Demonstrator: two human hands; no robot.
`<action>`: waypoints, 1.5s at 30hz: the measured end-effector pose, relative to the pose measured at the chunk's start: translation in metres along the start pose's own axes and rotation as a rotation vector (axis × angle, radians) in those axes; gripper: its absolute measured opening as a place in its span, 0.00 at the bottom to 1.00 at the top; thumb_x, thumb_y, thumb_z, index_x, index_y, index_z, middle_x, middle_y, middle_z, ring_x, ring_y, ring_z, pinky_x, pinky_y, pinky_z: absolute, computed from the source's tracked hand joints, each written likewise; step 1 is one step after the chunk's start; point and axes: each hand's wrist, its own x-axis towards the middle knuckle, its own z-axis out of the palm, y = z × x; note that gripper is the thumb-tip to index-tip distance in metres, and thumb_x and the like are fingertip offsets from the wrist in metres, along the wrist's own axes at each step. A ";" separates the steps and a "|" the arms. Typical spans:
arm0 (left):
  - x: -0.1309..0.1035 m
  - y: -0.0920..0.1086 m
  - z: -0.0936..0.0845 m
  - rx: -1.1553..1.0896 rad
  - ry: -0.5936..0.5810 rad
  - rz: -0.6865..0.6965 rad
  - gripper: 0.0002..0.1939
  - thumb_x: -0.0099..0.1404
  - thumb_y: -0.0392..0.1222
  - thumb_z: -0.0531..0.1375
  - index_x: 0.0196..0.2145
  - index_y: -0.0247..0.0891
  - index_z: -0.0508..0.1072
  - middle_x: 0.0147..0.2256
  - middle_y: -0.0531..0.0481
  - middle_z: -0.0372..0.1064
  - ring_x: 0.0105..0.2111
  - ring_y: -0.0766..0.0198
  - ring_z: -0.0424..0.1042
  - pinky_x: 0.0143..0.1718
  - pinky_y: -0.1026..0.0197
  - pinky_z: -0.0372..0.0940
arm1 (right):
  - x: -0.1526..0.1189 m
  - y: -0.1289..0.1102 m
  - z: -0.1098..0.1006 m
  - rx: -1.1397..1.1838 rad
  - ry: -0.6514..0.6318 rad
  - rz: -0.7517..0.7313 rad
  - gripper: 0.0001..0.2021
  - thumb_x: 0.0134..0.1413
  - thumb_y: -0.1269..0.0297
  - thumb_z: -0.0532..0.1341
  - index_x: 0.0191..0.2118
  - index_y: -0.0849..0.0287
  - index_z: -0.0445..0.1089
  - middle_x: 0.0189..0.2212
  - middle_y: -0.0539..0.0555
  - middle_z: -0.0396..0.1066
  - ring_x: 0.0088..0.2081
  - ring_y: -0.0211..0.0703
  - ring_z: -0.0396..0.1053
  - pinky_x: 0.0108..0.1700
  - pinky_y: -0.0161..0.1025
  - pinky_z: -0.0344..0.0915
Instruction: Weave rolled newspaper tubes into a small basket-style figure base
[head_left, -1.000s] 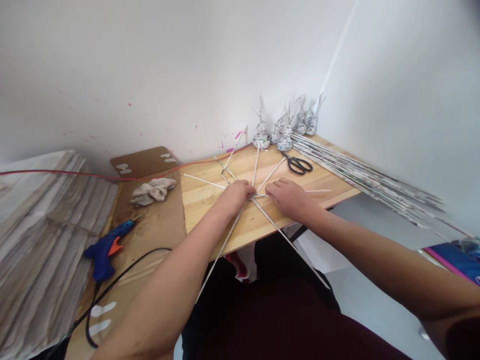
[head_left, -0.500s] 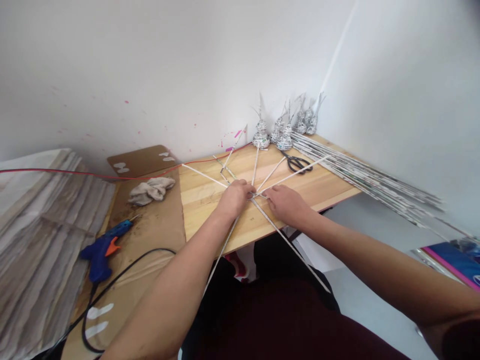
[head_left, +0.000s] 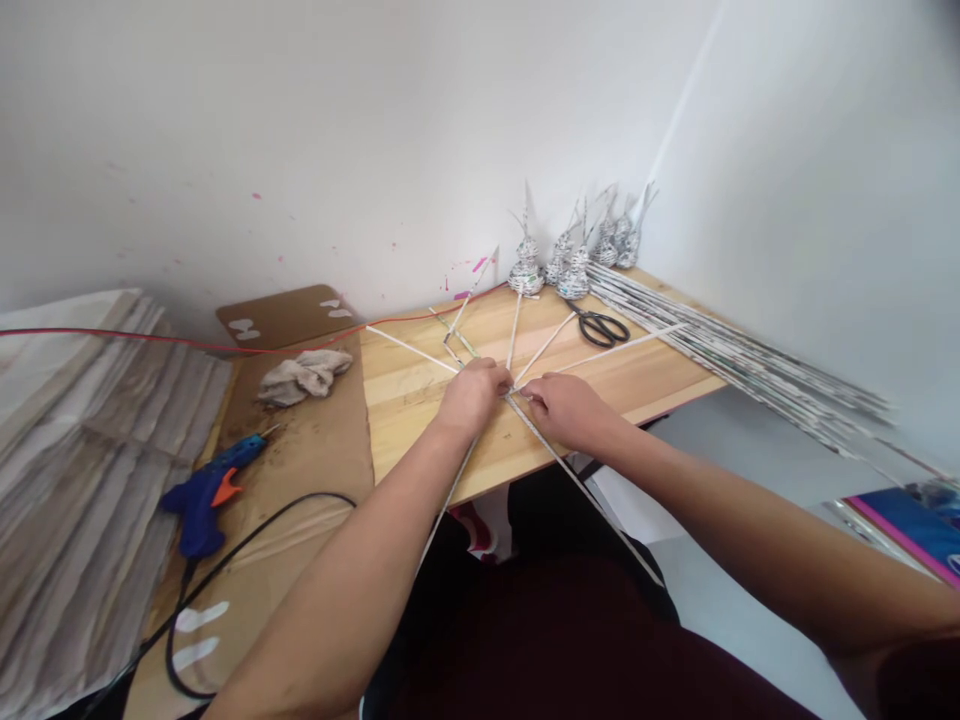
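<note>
Several thin rolled-paper sticks (head_left: 546,342) cross at one centre on the wooden board and fan outward like spokes. My left hand (head_left: 477,393) is closed on the sticks at the left of that crossing. Just right of it, my right hand (head_left: 561,407) pinches a paper stick close to the centre; the fingertips partly hide it. One long stick (head_left: 592,498) runs from the crossing over the board's front edge toward my lap. Beyond my left hand lies a bent printed-paper stick (head_left: 450,340). Black-handled scissors (head_left: 602,328) rest behind my right hand.
Several woven paper figures (head_left: 527,268) stand against the wall. A bundle of paper sticks (head_left: 739,355) overhangs the wooden board (head_left: 409,420) at right. A blue glue gun (head_left: 202,500), its black cord and a rag (head_left: 306,377) lie on cardboard at left, beside stacked paper (head_left: 97,470).
My right hand's fingers have curled in more around the paper stick by the centre. The spoke pointing right has shifted slightly outward. My left hand stays at the crossing.
</note>
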 end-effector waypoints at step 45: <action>-0.001 0.012 -0.020 0.128 -0.210 0.039 0.12 0.59 0.39 0.62 0.41 0.41 0.80 0.39 0.47 0.70 0.41 0.59 0.72 0.45 0.61 0.64 | -0.034 -0.055 0.000 0.552 -0.141 -0.139 0.09 0.57 0.67 0.55 0.26 0.60 0.62 0.22 0.48 0.64 0.26 0.35 0.59 0.29 0.33 0.51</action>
